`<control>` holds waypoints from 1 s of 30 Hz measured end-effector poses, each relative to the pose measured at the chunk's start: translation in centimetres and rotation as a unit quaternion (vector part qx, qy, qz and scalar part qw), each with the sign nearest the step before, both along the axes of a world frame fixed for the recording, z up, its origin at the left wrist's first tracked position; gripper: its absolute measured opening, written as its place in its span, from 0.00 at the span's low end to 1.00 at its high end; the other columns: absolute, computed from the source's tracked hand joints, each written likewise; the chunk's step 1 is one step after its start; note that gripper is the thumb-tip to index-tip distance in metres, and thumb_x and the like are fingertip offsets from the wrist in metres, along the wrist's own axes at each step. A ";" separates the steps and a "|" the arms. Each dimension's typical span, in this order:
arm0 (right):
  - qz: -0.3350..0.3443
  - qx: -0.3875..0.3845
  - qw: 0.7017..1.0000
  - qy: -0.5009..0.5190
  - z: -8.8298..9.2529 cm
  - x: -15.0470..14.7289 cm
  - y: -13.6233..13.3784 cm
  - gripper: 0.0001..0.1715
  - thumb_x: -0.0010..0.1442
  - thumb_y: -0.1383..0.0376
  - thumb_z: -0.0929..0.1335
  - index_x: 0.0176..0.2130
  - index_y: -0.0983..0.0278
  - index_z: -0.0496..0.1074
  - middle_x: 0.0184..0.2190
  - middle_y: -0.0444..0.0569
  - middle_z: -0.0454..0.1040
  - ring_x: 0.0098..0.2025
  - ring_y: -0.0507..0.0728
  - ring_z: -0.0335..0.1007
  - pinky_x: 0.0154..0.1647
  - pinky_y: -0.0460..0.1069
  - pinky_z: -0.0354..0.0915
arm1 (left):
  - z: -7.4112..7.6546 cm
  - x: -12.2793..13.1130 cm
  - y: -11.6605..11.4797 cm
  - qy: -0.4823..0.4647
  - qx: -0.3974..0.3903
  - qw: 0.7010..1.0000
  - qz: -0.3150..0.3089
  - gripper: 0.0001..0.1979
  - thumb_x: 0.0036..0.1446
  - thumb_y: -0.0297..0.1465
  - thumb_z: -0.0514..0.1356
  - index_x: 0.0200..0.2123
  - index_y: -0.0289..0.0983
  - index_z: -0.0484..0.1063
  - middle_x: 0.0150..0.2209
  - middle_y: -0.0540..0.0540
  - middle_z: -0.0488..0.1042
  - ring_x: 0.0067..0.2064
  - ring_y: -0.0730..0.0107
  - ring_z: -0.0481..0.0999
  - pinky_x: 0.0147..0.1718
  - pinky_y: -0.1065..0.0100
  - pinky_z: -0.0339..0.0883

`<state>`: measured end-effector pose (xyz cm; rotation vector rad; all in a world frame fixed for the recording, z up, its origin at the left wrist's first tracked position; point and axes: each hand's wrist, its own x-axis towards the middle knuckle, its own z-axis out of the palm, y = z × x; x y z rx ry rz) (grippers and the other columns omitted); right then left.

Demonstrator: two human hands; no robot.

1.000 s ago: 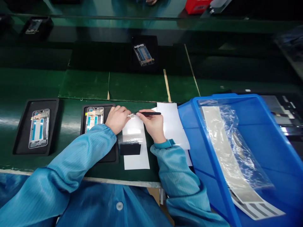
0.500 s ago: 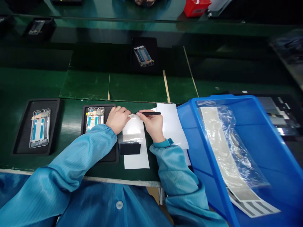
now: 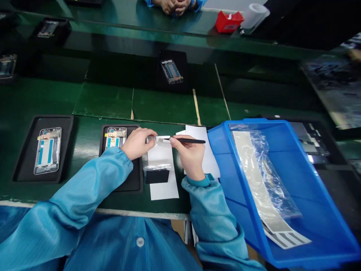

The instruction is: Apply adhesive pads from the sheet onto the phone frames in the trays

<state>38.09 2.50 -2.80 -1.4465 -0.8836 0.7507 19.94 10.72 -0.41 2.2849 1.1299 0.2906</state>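
Observation:
My left hand pinches the top end of a narrow white backing strip lying on the green bench. My right hand grips black tweezers, whose tips hold a small clear film piece just above the strip. A black pad lies across the strip lower down. Left of my left hand, a phone frame rests in a black tray, partly hidden under my sleeve.
A second black tray with a phone frame lies at far left. A blue bin holding strips in plastic wrap fills the right. White sheets lie under my right hand. Another phone frame sits farther back. Another person's hands rest at the top edge.
My right hand and the tweezers shifted slightly right, drawing the small film piece away from my left fingers. The camera view tilted, showing more of the far bench.

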 end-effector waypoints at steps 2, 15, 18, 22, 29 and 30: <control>0.011 -0.004 1.000 -0.009 0.9 -0.8 -0.5 0.10 0.49 0.61 0.80 0.33 0.61 0.81 0.32 0.47 0.82 0.35 0.57 0.79 0.39 0.53 0.75 | 0.7 -0.8 -0.3 -0.082 -0.072 0.994 0.010 0.10 0.61 0.36 0.61 0.43 0.40 0.79 0.41 0.51 0.82 0.43 0.67 0.78 0.44 0.67 0.69; 0.045 -0.009 0.999 -0.011 3.0 -7.7 -2.1 0.09 0.51 0.63 0.79 0.35 0.59 0.81 0.34 0.47 0.83 0.37 0.58 0.81 0.40 0.53 0.78 | 1.7 -7.8 -2.7 -0.184 -0.135 0.969 0.096 0.08 0.59 0.34 0.61 0.33 0.39 0.79 0.32 0.52 0.81 0.33 0.73 0.75 0.34 0.71 0.67; 0.069 -0.023 0.997 -0.011 2.9 -8.8 -2.1 0.08 0.52 0.63 0.79 0.35 0.59 0.81 0.34 0.47 0.83 0.37 0.58 0.81 0.41 0.53 0.78 | 1.8 -9.3 -2.9 -0.184 -0.155 0.965 0.100 0.08 0.60 0.35 0.62 0.33 0.39 0.79 0.33 0.52 0.81 0.34 0.72 0.76 0.33 0.72 0.66; 0.094 -0.044 0.994 -0.015 2.6 -9.8 -1.9 0.08 0.52 0.62 0.79 0.35 0.59 0.81 0.34 0.47 0.83 0.37 0.58 0.81 0.41 0.53 0.78 | 1.7 -10.4 -3.0 -0.181 -0.170 0.964 0.096 0.07 0.59 0.35 0.62 0.33 0.40 0.79 0.32 0.53 0.80 0.34 0.72 0.75 0.33 0.72 0.66; 0.060 -0.067 0.995 -0.041 2.7 -10.6 -1.8 0.09 0.52 0.59 0.79 0.32 0.59 0.81 0.32 0.48 0.83 0.34 0.59 0.81 0.38 0.54 0.78 | 0.9 -12.5 -3.3 -0.101 -0.085 0.986 0.103 0.13 0.60 0.38 0.63 0.47 0.41 0.76 0.40 0.49 0.80 0.40 0.66 0.76 0.40 0.65 0.69; 0.056 -0.071 0.995 -0.042 2.7 -10.7 -1.8 0.09 0.52 0.58 0.79 0.32 0.59 0.81 0.32 0.48 0.83 0.34 0.59 0.80 0.36 0.54 0.78 | 0.8 -13.1 -3.5 -0.061 -0.044 0.994 0.075 0.15 0.59 0.38 0.64 0.49 0.40 0.75 0.43 0.47 0.79 0.44 0.62 0.76 0.43 0.62 0.68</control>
